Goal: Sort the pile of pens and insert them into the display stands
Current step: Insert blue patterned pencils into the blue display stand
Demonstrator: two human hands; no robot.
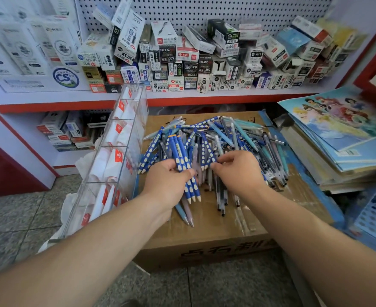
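Note:
A pile of pens [233, 138], blue, teal and black, lies on top of a cardboard box [204, 240]. My left hand [167, 180] grips a bundle of blue pens with white dots [180, 151], their tips pointing toward me. My right hand [240, 169] reaches into the pile just to the right, fingers curled and pinching a blue dotted pen [207, 154]. A clear acrylic display stand [116, 151] with several compartments leans to the left of the box, holding white paper inserts.
A shelf [182, 98] behind carries many stacked pen boxes. A stack of notebooks and picture folders [342, 140] lies to the right of the box. A blue perforated basket [375, 213] stands at the far right. Speckled floor tiles lie below.

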